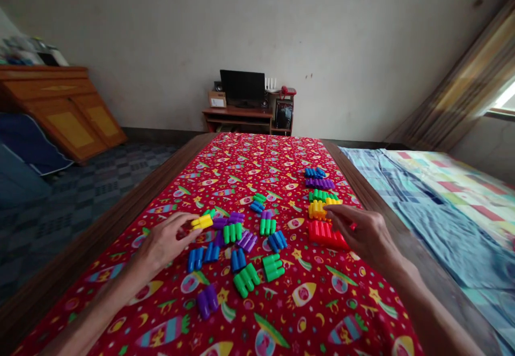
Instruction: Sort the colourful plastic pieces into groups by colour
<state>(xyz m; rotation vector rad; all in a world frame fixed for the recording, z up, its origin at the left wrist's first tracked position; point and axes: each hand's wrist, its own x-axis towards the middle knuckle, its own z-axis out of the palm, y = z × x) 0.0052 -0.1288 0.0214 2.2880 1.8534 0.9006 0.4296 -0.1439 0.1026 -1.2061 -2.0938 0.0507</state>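
Observation:
My left hand pinches a yellow toy block made of joined rounded tubes, at the left edge of a loose scatter of blocks. My right hand reaches over the right side, its fingertips closed at the end of a row of yellow blocks. Part of that row is hidden by the fingers. Nearer me lies a red row; beyond the yellow are a green row, a purple row and a blue row. Scattered between my hands are green blocks, blue blocks and purple blocks.
A red cloth printed with rockets covers the table, whose dark wooden edge shows. Bedding lies to the right. A desk with a monitor stands by the far wall, and a wooden cabinet at left.

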